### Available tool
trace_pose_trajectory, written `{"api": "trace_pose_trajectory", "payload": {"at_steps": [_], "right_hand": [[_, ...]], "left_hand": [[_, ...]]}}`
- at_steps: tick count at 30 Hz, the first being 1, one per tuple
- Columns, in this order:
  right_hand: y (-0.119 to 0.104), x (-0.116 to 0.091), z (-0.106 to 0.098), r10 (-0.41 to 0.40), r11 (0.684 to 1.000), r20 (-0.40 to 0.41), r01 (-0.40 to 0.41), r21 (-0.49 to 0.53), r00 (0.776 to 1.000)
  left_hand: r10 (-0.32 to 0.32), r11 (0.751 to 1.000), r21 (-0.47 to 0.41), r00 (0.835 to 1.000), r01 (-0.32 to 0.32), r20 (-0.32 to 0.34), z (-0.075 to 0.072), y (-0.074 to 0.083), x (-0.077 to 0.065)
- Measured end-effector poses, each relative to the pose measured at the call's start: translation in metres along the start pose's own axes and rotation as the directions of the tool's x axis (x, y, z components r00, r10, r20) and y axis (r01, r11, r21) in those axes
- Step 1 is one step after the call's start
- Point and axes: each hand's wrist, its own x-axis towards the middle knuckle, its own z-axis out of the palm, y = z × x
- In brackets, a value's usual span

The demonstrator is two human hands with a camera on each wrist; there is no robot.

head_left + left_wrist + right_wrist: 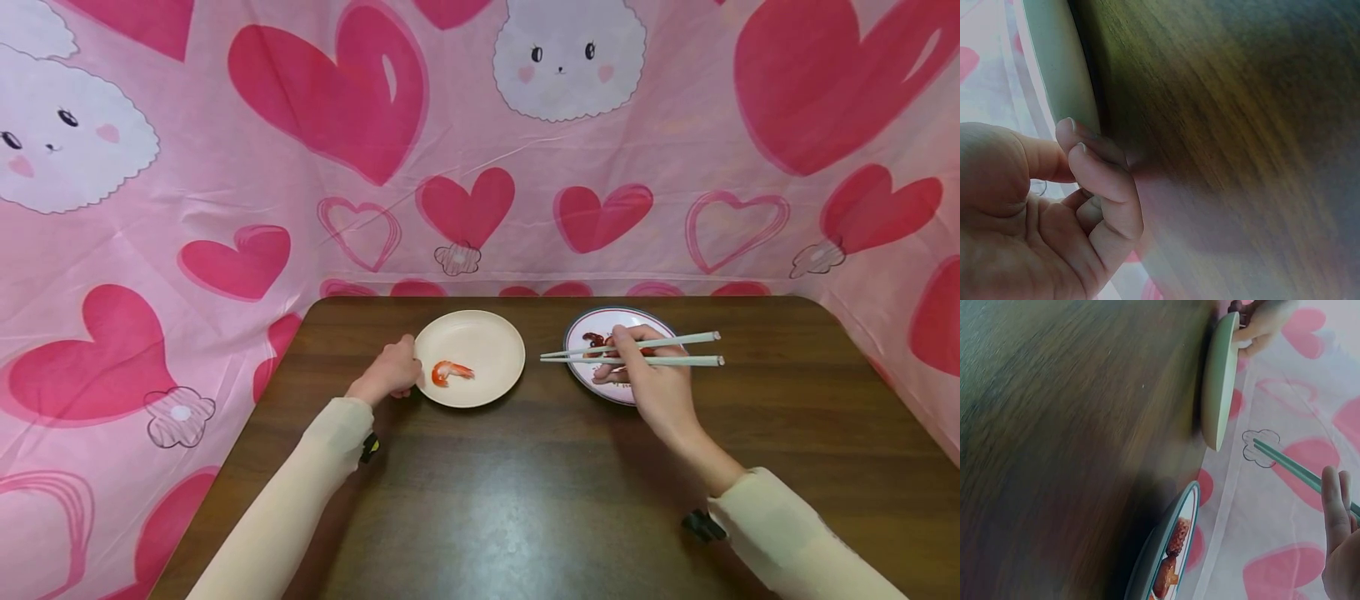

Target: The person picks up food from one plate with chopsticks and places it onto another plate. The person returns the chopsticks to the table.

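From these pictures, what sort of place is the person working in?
Probably an indoor corner set up for recording, rather than an ordinary dining room: heart-patterned pink fabric hangs behind and beside a brown wood-grain table, where a cream plate holds one shrimp.

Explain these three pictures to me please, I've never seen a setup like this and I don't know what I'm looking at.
There is no machine here, just a person working with two bare hands. The large picture comes from a camera worn on the head, looking forward and down. The other two come from cameras on the wrists, so things look turned sideways.

On the brown table are two plates. The beige plate holds one orange shrimp; the white plate with a dark rim holds dark reddish food, partly hidden. The left hand grips the beige plate's edge. The right hand holds pale chopsticks, with nothing between their tips. Behind hangs a pink cloth with hearts.
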Motion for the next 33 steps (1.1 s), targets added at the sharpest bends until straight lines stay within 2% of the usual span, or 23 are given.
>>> {"api": "trace_pose_trajectory", "payload": {"at_steps": [6,13,27,33], "right_hand": [[0.0,0.001,-0.006,0.005,1.0,-0.012,-0.005,-0.007,1.0],[-0.001,0.001,-0.012,0.008,0.996,-0.019,-0.01,-0.092,1.0],[-0.004,0.002,-0.026,0.006,1.0,-0.071,-0.007,-0.017,0.997],[-0.005,0.002,-0.034,0.007,0.996,-0.085,-0.014,-0.085,0.996]], "left_hand": [[0.003,1.0,-0.002,1.0,-0.003,-0.002,0.0,-0.001,0.0],[0.002,1.0,-0.003,1.0,-0.002,-0.002,0.0,-0.001,-0.001],[-0.007,1.0,0.004,1.0,0.007,-0.006,0.001,0.001,-0.001],[-0.008,1.0,-0.002,1.0,0.008,-0.005,0.001,-0.001,0.0]]}}
